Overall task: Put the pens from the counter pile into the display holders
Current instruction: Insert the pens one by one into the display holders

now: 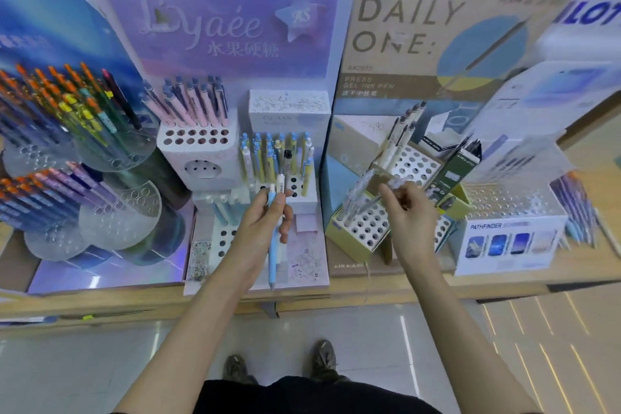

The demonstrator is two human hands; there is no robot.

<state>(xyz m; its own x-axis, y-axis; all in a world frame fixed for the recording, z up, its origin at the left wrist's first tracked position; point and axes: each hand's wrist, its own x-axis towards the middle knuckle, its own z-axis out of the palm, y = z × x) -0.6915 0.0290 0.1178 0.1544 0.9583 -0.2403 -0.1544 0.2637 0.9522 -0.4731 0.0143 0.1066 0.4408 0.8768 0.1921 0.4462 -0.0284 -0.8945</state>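
Note:
My left hand (268,218) grips a small bunch of pens, among them a light blue pen (273,247) whose tip points down toward me and a white one with a black cap sticking up. It hovers in front of the white holder block (304,193) with blue and yellow pens. My right hand (408,208) pinches a blurred clear pen (395,185) above the yellow-edged holder tray (366,228), which has several clear pens standing at its left. The pen's exact position over the holes is blurred.
A purple display (221,30) with pink pens stands behind, a "Daily One" display (420,44) to the right. Round clear racks (111,151) with orange-capped pens fill the left. A white "Pathfinder" box (510,239) sits at the right. The wooden counter edge (369,292) runs below.

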